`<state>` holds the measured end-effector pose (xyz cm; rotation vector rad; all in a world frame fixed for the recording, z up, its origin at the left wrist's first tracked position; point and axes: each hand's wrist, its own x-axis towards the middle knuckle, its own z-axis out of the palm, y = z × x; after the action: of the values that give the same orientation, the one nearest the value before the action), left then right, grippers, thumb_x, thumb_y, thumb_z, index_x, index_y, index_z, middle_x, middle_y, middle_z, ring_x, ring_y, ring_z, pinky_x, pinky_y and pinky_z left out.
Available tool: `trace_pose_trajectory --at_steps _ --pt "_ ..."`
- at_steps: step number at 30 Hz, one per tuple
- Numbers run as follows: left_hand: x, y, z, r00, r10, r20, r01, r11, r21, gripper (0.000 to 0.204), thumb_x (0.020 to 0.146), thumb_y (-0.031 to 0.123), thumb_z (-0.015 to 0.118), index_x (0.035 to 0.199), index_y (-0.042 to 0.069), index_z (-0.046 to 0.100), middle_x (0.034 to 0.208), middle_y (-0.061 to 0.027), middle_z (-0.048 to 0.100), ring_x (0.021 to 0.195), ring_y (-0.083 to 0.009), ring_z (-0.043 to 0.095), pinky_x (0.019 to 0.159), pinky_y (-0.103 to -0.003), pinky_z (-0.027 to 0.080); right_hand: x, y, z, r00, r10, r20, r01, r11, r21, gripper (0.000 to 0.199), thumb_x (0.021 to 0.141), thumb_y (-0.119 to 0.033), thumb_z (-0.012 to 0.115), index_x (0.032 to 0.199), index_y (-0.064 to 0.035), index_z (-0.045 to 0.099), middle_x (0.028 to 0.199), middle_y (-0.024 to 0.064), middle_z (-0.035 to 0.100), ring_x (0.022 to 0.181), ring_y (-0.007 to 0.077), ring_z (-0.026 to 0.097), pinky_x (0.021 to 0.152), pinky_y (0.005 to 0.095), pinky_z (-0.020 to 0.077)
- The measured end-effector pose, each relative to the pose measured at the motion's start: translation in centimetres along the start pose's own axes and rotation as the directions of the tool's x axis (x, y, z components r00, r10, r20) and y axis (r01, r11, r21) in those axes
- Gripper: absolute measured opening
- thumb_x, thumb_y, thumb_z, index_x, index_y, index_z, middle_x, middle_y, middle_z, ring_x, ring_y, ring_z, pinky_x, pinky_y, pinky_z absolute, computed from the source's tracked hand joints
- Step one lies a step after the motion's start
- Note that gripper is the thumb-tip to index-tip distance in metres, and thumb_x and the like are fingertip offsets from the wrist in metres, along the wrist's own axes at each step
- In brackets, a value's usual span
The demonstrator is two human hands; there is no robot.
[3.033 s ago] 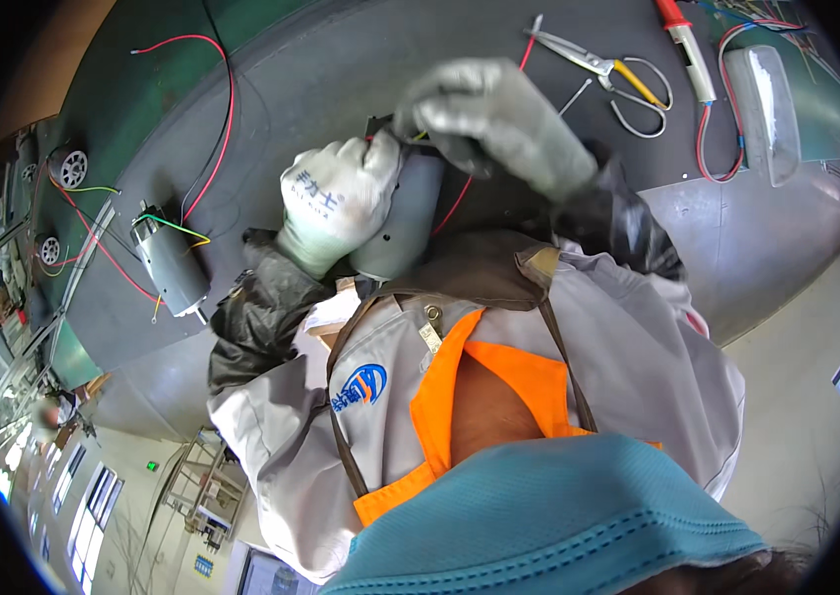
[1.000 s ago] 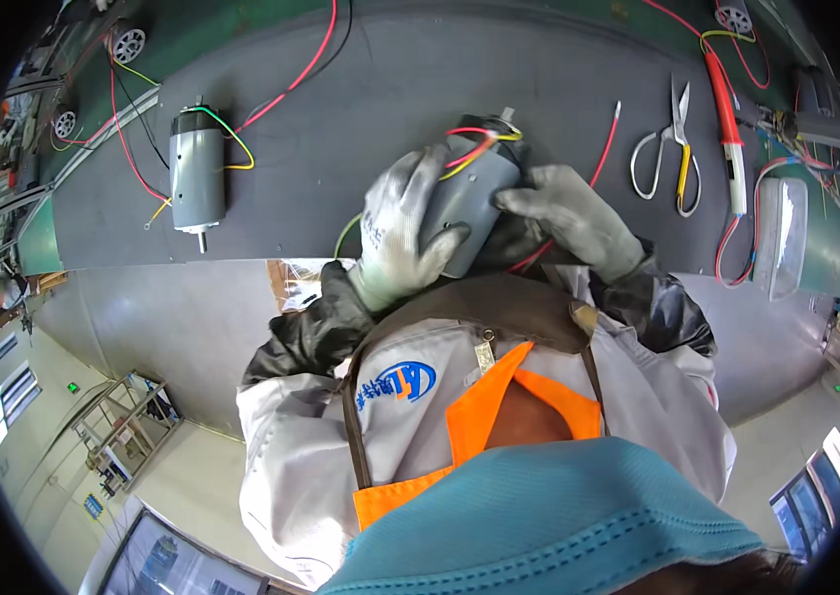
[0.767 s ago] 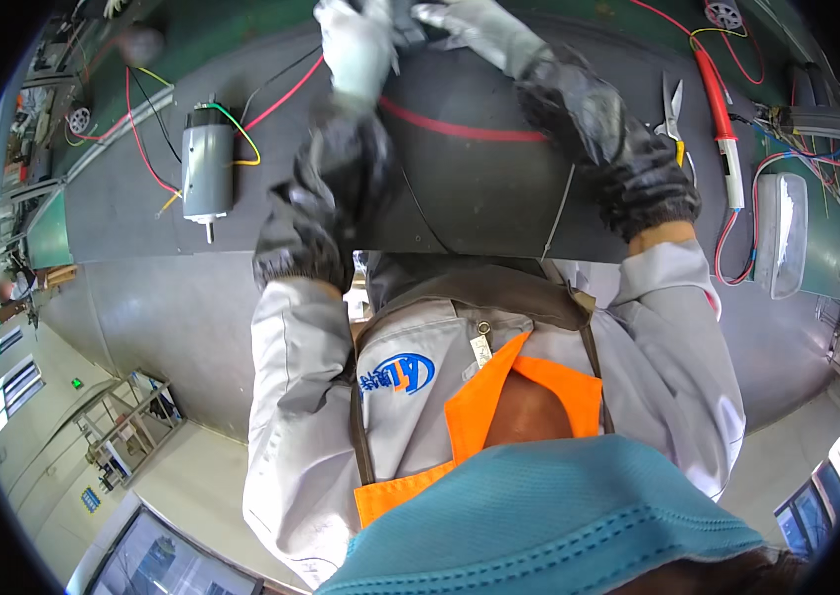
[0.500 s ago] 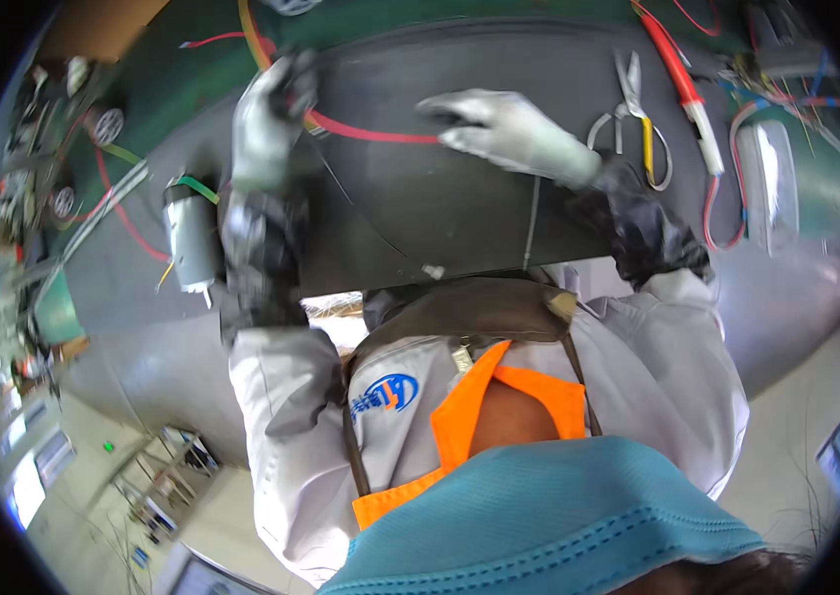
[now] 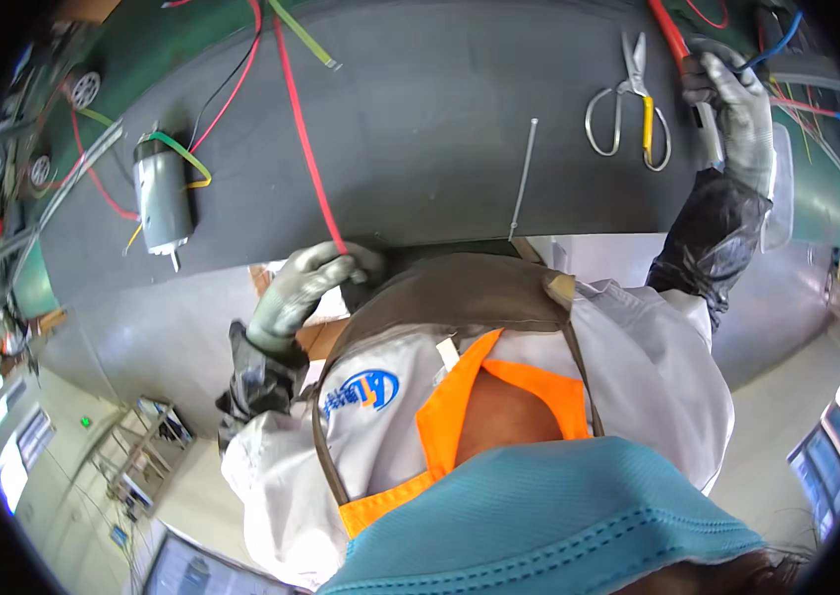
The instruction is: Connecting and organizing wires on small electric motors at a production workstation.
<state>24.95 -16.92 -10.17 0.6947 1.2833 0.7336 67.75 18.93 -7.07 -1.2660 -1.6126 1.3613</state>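
Observation:
Low at the table's front edge, my left hand (image 5: 306,288) in a grey glove is closed on the lower end of a red wire (image 5: 306,149). The wire runs taut up toward the far edge. My right hand (image 5: 740,114), also gloved, is at the far right, fingers curled around the end of a blue wire (image 5: 780,45). It partly covers a red-and-white stick-shaped tool (image 5: 673,35); whether it touches that tool is hard to tell. Scissors (image 5: 631,99) with a yellow-wrapped handle lie left of it. A white cable tie (image 5: 524,178) lies mid-table.
On the left stands a silver cylindrical motor (image 5: 162,198) with green and red wires. A yellow-green sleeve (image 5: 306,35) lies at the far side of the black mat (image 5: 420,119). Behind my right hand are a clear plastic box (image 5: 782,188) and tangled wires.
My left hand has come down and toward me with the red wire's end. My right hand has left the middle and moved right, past the scissors, to the blue wire.

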Motion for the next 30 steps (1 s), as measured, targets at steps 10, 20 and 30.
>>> trace_pose_trajectory --at_steps 10,20,30 --pt "8.5 4.6 4.6 0.809 0.529 -0.257 -0.588 0.713 -0.383 0.042 0.103 0.032 0.066 0.114 -0.008 0.067 0.099 -0.0126 0.072 0.088 -0.0151 0.068 0.085 -0.031 0.054 -8.5 -2.4 20.5 0.669 -0.104 0.736 0.280 0.952 -0.120 0.036 0.100 -0.029 0.068 0.122 0.0002 0.071 0.103 0.0084 0.076 0.086 0.0184 0.072 0.079 0.0300 0.0571" --pt "10.2 6.7 7.9 0.825 0.410 -0.389 -0.561 0.672 -0.482 0.040 0.108 0.026 0.058 0.125 -0.010 0.063 0.100 -0.0134 0.074 0.087 -0.0198 0.072 0.080 -0.033 0.057 -11.3 -2.2 22.7 0.923 -0.309 0.229 0.235 0.924 0.301 0.054 0.105 -0.018 0.053 0.152 0.0060 0.042 0.083 0.0134 0.073 0.073 0.0144 0.068 0.069 0.0277 0.0555" --pt "11.1 5.8 9.5 0.795 0.475 -0.377 -0.606 0.621 -0.497 0.035 0.107 0.025 0.059 0.129 -0.002 0.064 0.100 -0.0143 0.073 0.080 -0.0192 0.066 0.069 -0.036 0.056 -12.5 -2.7 23.0 0.976 -0.152 0.158 0.053 0.864 0.501 0.052 0.104 -0.012 0.045 0.152 0.0076 0.042 0.081 0.0130 0.073 0.070 0.0159 0.067 0.066 0.0287 0.0556"
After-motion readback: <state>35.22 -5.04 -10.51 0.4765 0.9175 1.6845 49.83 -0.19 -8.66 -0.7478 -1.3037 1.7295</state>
